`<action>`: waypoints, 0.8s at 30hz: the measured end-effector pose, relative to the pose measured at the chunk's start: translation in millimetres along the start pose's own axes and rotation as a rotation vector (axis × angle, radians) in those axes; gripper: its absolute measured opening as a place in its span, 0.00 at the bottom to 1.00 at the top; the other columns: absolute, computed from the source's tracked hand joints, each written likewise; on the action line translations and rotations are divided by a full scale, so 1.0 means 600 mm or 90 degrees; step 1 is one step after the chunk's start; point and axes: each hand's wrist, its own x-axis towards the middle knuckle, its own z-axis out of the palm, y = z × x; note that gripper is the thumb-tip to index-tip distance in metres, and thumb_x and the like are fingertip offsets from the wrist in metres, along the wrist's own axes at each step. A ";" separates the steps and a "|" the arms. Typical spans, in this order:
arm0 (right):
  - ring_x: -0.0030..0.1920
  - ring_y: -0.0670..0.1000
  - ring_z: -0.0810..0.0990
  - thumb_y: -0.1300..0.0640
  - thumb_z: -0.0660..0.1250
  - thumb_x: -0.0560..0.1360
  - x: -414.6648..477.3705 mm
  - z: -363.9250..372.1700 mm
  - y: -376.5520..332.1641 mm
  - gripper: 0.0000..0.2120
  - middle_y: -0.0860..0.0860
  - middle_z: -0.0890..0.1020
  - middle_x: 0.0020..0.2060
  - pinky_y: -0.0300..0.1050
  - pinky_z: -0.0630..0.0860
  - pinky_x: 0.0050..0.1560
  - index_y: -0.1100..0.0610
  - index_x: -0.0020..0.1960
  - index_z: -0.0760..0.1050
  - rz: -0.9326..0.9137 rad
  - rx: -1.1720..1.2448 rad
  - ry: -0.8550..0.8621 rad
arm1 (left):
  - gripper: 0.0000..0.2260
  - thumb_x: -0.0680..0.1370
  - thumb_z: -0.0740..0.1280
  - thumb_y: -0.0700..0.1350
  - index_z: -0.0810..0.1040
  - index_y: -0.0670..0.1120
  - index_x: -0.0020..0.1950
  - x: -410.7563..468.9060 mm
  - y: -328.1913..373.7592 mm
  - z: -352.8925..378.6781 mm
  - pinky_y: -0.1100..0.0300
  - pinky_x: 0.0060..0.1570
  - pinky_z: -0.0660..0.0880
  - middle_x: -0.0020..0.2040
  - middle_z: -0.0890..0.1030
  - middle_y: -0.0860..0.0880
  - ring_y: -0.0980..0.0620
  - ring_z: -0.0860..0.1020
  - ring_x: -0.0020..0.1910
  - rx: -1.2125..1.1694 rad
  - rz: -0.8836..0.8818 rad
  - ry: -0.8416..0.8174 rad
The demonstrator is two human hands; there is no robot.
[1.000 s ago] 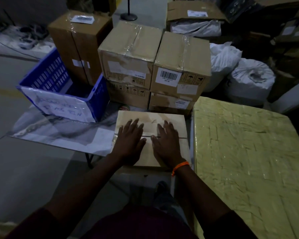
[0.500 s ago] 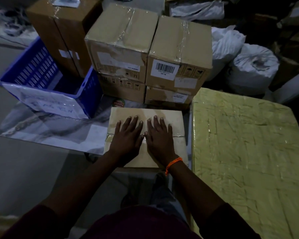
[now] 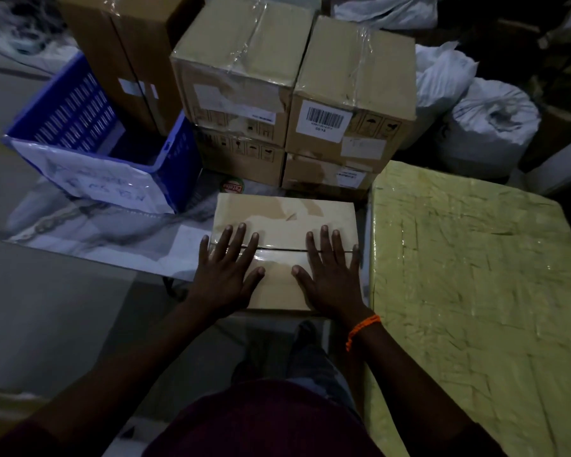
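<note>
Both hands, left hand and right hand, lie flat on the small box, fingers spread wide, blue crate just left.

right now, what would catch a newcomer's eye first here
The left hand and right hand lie flat on a small cardboard box at the centre. Behind it stand stacked taped cartons, with a blue crate to their left and a large yellow wrapped parcel at the right.

Cardboard box, seemingly glossy tape
</note>
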 end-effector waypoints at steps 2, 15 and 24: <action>0.83 0.57 0.38 0.31 0.43 0.82 0.001 0.001 -0.001 0.38 0.55 0.41 0.84 0.70 0.37 0.78 0.50 0.85 0.44 -0.004 -0.003 -0.003 | 0.35 0.82 0.43 0.68 0.49 0.50 0.85 0.001 0.000 -0.002 0.34 0.77 0.47 0.84 0.44 0.45 0.42 0.44 0.83 -0.002 0.007 -0.007; 0.58 0.59 0.83 0.41 0.76 0.74 -0.014 -0.068 0.046 0.26 0.55 0.84 0.57 0.53 0.80 0.59 0.55 0.64 0.77 0.407 0.541 0.063 | 0.36 0.81 0.46 0.68 0.48 0.50 0.85 -0.015 0.026 -0.014 0.33 0.77 0.46 0.84 0.45 0.46 0.44 0.43 0.83 -0.045 -0.022 -0.019; 0.59 0.56 0.83 0.44 0.82 0.67 0.007 -0.207 0.076 0.34 0.54 0.84 0.61 0.44 0.77 0.55 0.54 0.69 0.76 0.265 0.375 0.072 | 0.34 0.82 0.46 0.68 0.41 0.56 0.84 -0.004 0.087 0.003 0.32 0.75 0.39 0.84 0.37 0.52 0.49 0.35 0.82 -0.183 -0.032 0.022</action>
